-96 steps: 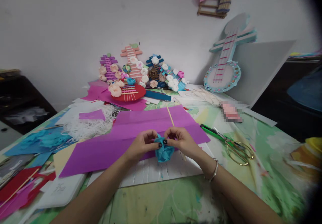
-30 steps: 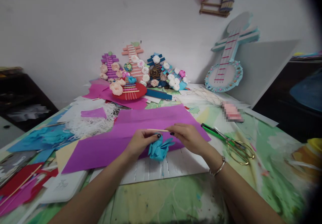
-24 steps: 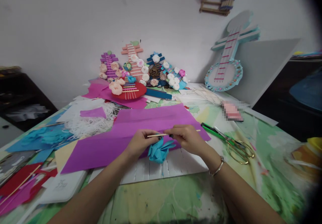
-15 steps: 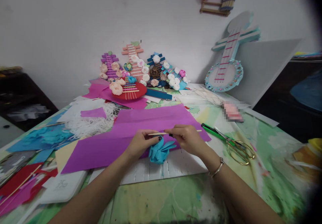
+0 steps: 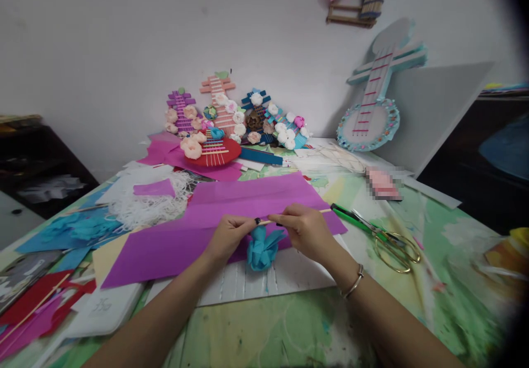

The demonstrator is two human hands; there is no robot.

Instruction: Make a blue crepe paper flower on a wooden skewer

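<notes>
A: Status, left hand?
B: Narrow pinch at the top of the blue paper flower. Can't tell if it grips the stick tip too.
A: And the right hand?
B: Closed around the thin stick. One end by the left fingertips, other sticks out right.
A: Flower position?
B: Just under the left fingertips, near side of the purple sheet, above the white board. Contact with board unclear.
A: Rest of the tabletop?
B: Right: gold-handled scissors across a green cutter. Left: heap of white strands, purple scrap on top. Far: red model instrument, flower-trimmed ones behind. Far right: large pale-blue instrument, tilted.
</notes>
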